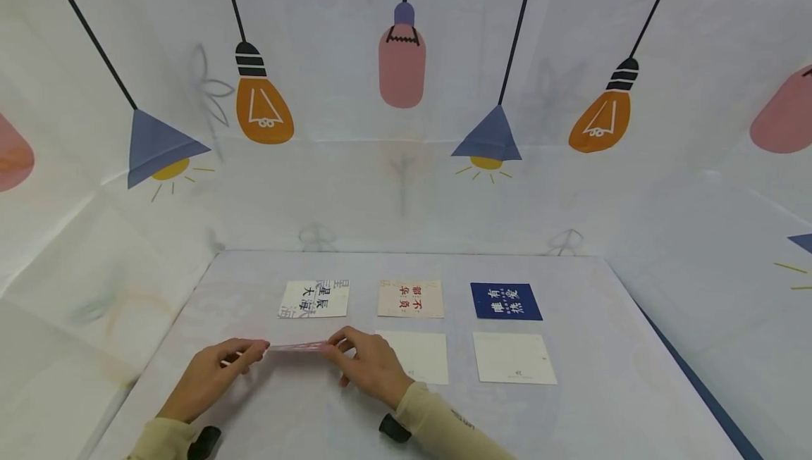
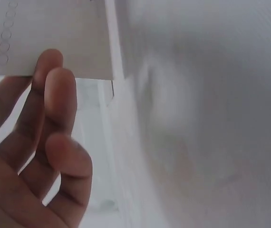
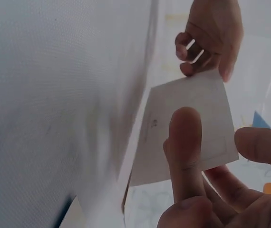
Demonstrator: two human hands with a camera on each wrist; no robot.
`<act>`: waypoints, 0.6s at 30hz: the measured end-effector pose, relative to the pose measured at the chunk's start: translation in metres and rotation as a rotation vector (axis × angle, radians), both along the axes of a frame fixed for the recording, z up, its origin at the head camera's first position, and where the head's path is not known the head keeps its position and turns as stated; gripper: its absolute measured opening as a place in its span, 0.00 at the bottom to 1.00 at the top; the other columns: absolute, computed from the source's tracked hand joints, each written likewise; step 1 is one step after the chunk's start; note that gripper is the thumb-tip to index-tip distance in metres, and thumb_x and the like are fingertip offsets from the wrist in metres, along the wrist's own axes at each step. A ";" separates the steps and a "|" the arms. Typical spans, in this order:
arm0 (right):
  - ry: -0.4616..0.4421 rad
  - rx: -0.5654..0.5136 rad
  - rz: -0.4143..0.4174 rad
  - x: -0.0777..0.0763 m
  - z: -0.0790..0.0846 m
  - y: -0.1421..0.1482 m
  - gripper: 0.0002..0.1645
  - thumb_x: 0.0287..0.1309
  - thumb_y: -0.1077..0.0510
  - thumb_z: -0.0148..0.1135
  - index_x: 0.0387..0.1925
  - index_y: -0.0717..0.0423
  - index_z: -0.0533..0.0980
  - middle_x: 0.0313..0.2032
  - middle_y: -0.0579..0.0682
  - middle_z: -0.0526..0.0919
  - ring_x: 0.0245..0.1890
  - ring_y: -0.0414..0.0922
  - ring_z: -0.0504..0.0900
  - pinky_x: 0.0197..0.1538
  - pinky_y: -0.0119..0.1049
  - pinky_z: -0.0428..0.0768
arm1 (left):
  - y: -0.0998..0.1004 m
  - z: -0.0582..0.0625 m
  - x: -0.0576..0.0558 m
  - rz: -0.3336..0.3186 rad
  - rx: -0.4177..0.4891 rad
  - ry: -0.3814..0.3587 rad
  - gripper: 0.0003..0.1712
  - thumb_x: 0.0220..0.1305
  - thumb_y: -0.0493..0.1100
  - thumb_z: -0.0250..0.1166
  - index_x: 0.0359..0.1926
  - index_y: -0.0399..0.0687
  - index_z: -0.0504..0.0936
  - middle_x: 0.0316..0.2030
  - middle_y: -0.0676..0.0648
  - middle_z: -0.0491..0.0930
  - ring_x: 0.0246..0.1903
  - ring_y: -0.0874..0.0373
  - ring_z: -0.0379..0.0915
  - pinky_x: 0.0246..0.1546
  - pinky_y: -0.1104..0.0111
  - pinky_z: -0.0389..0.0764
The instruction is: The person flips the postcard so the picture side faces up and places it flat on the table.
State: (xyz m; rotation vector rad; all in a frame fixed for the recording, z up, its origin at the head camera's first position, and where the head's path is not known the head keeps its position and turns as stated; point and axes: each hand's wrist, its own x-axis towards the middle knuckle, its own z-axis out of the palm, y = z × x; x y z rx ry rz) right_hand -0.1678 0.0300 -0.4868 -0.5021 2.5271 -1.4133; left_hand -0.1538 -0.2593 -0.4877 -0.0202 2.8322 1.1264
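Observation:
A thin postcard is held edge-on above the white table, between the two hands. Its pale back, with a row of small outlined marks along one edge, shows in the left wrist view. My left hand pinches the card's left end. The opposite end is gripped by my right hand, its fingers on the card's pale side in the right wrist view. Close to the right hand lies a white card, partly hidden by it. Another white card lies farther right.
Behind lies a row of cards: a white one with dark lettering, a cream one with red lettering, and a dark blue one with white lettering. A white sheet printed with lamps hangs behind the table.

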 end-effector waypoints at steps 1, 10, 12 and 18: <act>0.013 0.014 -0.001 0.000 0.000 0.000 0.16 0.69 0.37 0.59 0.47 0.41 0.80 0.38 0.37 0.86 0.19 0.33 0.80 0.24 0.32 0.74 | 0.000 0.000 0.001 -0.005 -0.008 0.010 0.30 0.68 0.68 0.60 0.56 0.52 0.86 0.47 0.50 0.85 0.40 0.57 0.77 0.37 0.63 0.76; 0.058 0.176 0.016 0.000 -0.005 -0.003 0.12 0.64 0.44 0.67 0.46 0.40 0.81 0.35 0.31 0.81 0.25 0.33 0.73 0.30 0.30 0.73 | -0.005 -0.009 0.009 -0.089 0.006 0.099 0.24 0.68 0.61 0.65 0.57 0.56 0.85 0.42 0.55 0.82 0.34 0.63 0.74 0.34 0.70 0.76; 0.065 0.207 0.027 0.000 -0.007 -0.004 0.12 0.64 0.45 0.68 0.47 0.40 0.81 0.34 0.31 0.80 0.26 0.33 0.73 0.31 0.30 0.73 | -0.006 -0.010 0.009 -0.115 0.016 0.093 0.24 0.69 0.60 0.65 0.58 0.53 0.85 0.40 0.55 0.81 0.33 0.63 0.73 0.32 0.70 0.76; 0.066 0.244 0.037 0.001 -0.008 -0.007 0.12 0.64 0.45 0.68 0.47 0.41 0.82 0.32 0.32 0.79 0.27 0.33 0.72 0.32 0.30 0.72 | -0.009 -0.011 0.009 -0.149 0.025 0.071 0.25 0.70 0.59 0.64 0.59 0.51 0.84 0.38 0.56 0.79 0.32 0.64 0.73 0.29 0.70 0.75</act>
